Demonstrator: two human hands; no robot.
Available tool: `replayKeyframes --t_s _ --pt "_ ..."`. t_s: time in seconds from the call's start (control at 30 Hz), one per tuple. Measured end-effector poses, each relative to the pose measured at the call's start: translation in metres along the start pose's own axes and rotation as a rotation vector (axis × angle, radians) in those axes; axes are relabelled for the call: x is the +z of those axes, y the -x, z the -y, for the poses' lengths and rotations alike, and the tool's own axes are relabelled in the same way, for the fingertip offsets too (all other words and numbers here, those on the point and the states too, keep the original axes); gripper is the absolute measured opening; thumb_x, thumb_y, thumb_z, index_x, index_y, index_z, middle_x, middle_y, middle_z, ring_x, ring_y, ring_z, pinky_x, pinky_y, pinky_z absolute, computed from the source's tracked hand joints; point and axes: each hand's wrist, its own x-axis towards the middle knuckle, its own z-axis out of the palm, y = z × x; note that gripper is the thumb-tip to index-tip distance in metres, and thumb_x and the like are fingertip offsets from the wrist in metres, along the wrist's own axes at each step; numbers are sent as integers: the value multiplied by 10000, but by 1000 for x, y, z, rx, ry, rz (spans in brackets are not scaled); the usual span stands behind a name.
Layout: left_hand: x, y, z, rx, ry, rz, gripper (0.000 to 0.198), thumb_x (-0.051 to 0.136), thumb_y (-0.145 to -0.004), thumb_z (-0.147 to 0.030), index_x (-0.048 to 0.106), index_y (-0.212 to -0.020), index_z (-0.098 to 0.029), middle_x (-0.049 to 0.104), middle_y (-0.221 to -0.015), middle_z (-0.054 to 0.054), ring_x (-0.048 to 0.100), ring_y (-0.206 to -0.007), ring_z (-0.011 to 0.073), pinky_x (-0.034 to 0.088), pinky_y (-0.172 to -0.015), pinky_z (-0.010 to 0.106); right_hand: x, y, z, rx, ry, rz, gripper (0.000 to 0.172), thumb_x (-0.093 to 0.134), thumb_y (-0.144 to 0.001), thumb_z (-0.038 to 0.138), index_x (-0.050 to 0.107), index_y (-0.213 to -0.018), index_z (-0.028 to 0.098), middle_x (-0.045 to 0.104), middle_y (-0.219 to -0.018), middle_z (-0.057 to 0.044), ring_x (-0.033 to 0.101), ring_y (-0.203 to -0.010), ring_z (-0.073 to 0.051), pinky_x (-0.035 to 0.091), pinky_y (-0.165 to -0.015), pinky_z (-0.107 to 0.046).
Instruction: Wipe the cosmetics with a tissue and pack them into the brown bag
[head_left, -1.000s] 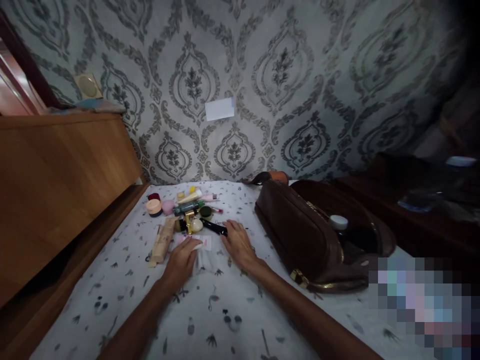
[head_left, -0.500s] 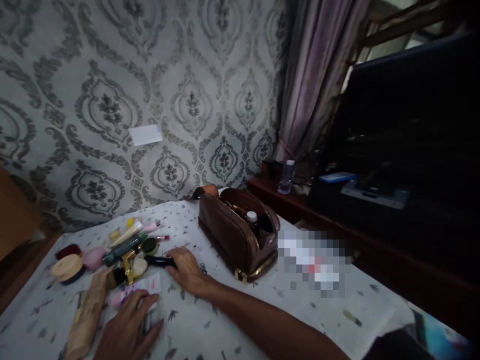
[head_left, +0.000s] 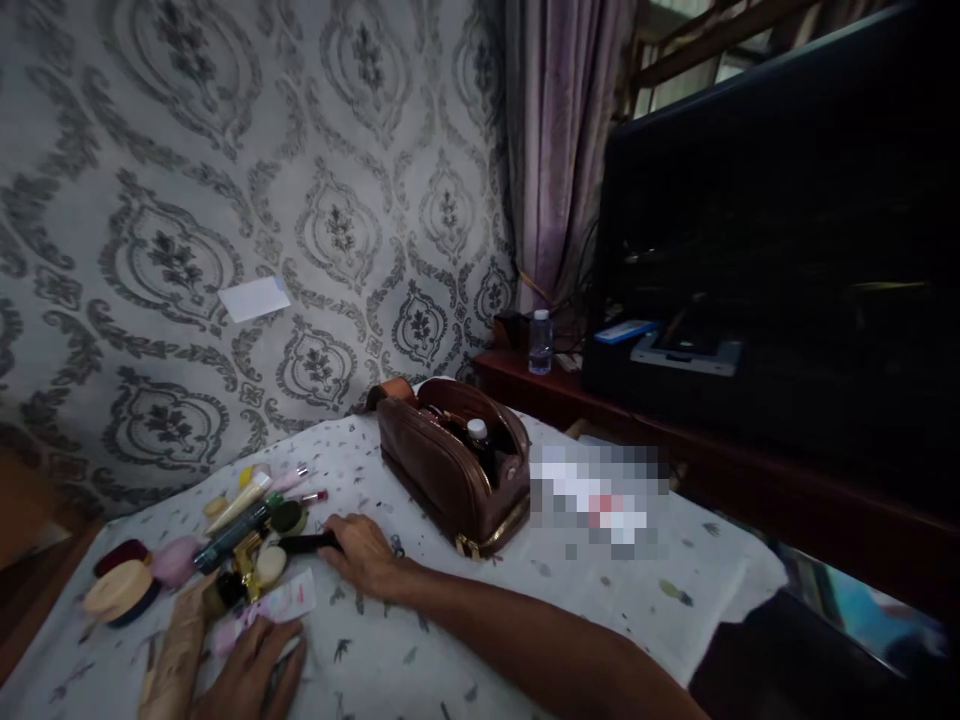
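My right hand (head_left: 364, 558) rests on the cloth with its fingers closed around the end of a slim black cosmetic stick (head_left: 304, 543); its exact kind does not show. Low in the view, my left hand (head_left: 255, 668) curls its fingers and thumb around a small pale thing, partly hidden, beside a pink and white tube (head_left: 289, 598). Around them lie a cream round compact (head_left: 120, 592), a pink puff (head_left: 174, 562), a dark green tube (head_left: 236, 535), a dark green jar (head_left: 288, 516), a small cream-lidded pot (head_left: 271, 566) and a beige tube (head_left: 177, 655).
A brown toiletry bag (head_left: 435, 465) stands unzipped with a white-capped bottle (head_left: 478, 440) inside. To its right is a blurred-out patch on the printed cloth (head_left: 420, 640). A water bottle (head_left: 540, 343) and a big black screen (head_left: 757, 230) stand on the dark red furniture.
The view has turned to the right, so everything sits further left. My left thumb has drawn in toward the fingers. My right hand keeps its hold on the black stick.
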Motion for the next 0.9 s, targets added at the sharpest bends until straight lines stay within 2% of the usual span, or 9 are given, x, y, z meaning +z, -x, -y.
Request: replayKeyframes --t_s 0.1,0.17,0.3,0.37,0.5,0.67,0.83,0.9 --pt "-2 -3 -13 -45 -10 -106 309 482 -921 -446 726 -1043 -301 734 -1090 21 695 -1048 226 593 -825 293 -2 -1 1 22 -13 -9 226 584 -914 322 629 -1082 177 714 -923 -76 648 -836 -206 429 -725 -280" --pt "-9 -8 -28 -86 -19 -182 330 449 -932 -460 722 -989 -283 732 -1040 35 708 -984 228 594 -781 306 -2 -2 0 25 -22 -7 223 572 -924 323 628 -1086 181 716 -909 -71 647 -822 -199 413 -700 -269" --pt "-29 -20 -52 -152 25 -138 337 406 -955 -415 697 -943 -245 698 -975 59 690 -917 217 566 -760 305 2 -6 -2 27 -53 0 193 546 -937 290 628 -1077 184 714 -908 -68 641 -829 -189 397 -705 -261" --pt "-38 -24 -59 -188 41 -78 323 405 -958 -393 678 -901 -231 675 -932 62 673 -880 215 551 -754 310 5 -8 -4 22 -76 1 187 536 -939 277 628 -1075 187 710 -912 -68 634 -836 -189 392 -711 -261" --pt "-46 -27 -66 -246 63 -45 270 431 -949 -344 668 -920 -217 660 -933 68 652 -926 226 526 -819 329 9 -10 -8 -8 -134 -9 185 536 -925 263 631 -1059 177 701 -876 -71 619 -815 -197 385 -708 -268" --pt "-50 -27 -68 -287 68 -18 222 465 -934 -320 665 -927 -221 670 -933 58 655 -937 223 522 -818 321 12 -14 -11 -56 -215 -26 161 551 -891 243 647 -992 163 664 -762 -46 591 -719 -190 367 -662 -271" --pt "-55 -20 -70 -263 106 -36 262 437 -943 -352 669 -940 -229 692 -1000 69 657 -991 250 514 -880 355 10 -11 -4 -8 -271 -63 146 550 -888 238 666 -922 155 653 -719 -39 582 -683 -188 372 -643 -279" --pt "-54 -17 -68 -250 139 -43 302 421 -944 -408 666 -952 -232 694 -991 71 664 -943 262 522 -851 374 8 -9 -2 27 -289 -78 130 563 -894 242 666 -914 165 661 -704 -27 592 -688 -185 387 -642 -271"
